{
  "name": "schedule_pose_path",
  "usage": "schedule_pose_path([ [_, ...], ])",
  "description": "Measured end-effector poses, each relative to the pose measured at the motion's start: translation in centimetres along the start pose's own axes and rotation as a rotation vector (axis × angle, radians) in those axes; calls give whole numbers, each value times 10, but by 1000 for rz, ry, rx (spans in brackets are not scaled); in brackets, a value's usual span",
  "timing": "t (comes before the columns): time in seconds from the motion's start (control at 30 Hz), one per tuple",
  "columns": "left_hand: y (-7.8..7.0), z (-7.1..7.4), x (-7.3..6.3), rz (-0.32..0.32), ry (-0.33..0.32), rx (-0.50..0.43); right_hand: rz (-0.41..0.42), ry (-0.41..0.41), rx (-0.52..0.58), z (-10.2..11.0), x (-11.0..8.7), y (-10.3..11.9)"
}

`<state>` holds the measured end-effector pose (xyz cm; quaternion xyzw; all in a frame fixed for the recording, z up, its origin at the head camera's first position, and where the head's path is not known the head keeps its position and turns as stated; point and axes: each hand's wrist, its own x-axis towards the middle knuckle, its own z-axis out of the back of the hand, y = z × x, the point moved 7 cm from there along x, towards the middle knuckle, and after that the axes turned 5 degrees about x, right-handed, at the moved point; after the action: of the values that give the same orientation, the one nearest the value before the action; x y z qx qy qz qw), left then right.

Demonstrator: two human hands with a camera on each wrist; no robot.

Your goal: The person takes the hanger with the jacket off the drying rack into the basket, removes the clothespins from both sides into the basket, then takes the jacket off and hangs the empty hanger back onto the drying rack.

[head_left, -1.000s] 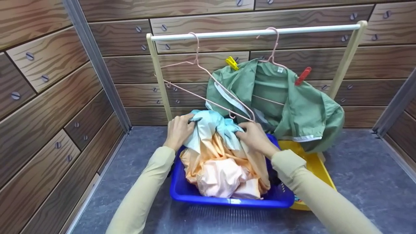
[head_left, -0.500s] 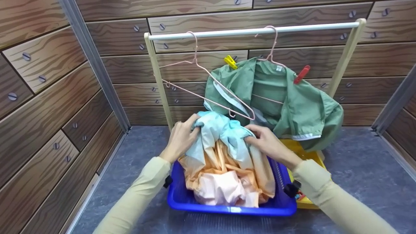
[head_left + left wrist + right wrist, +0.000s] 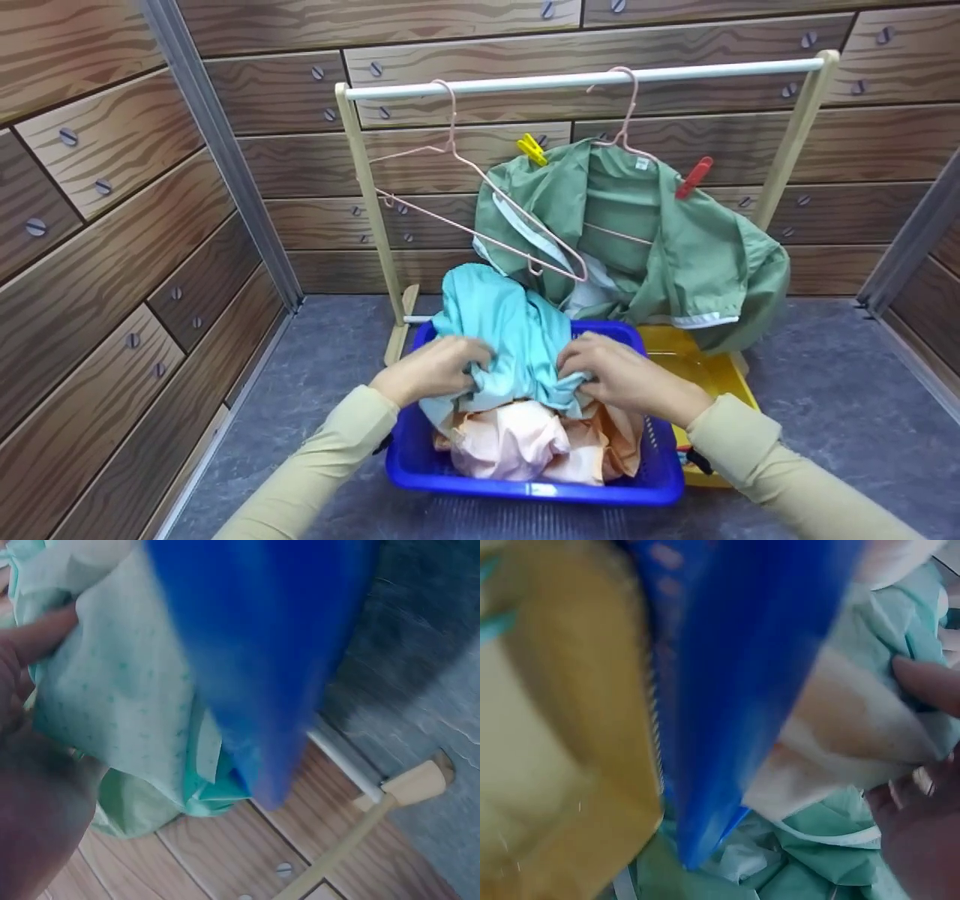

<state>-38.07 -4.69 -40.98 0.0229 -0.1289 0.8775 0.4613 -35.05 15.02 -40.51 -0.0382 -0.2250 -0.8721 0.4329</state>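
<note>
Over the plastic basket [image 3: 480,486], left hand [image 3: 436,369] and right hand [image 3: 624,376] pinch rumpled turquoise cloth [image 3: 519,341].

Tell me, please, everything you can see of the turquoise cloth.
The turquoise cloth looks thin, creased into long folds, paler along its near edge. In the left wrist view, a whitish face shows small green flecks. It lies over the blue basket, its far end reaching past the back rim. The left hand and right hand grip it, behind pale pink cloth.

Left hand [image 3: 436,369] and right hand [image 3: 626,377] grip turquoise cloth [image 3: 508,330] over a blue basket [image 3: 480,486]; a green jacket [image 3: 701,259] hangs behind.
</note>
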Motion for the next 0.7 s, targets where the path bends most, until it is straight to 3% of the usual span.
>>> schedule_pose_path([
  [0.13, 11, -16, -2, 53, 107, -76, 24, 107, -12, -15, -1, -6],
  [0.23, 21, -28, -5, 111, 162, -40, 13, 179, -47, -28, -5, -14],
  [0.4, 28, -49, -12, 234, 317, 30, -66, 282, -33, -45, -15, -26],
  [0.53, 28, -51, -14, 305, 438, 12, -143, 345, 23, -44, -17, -27],
  [0.63, 29, -38, -13, 290, 432, -61, -181, 341, 86, -31, -16, -27],
  [0.7, 33, -23, -10, 259, 331, -137, -178, 276, 124, -17, -13, -30],
])
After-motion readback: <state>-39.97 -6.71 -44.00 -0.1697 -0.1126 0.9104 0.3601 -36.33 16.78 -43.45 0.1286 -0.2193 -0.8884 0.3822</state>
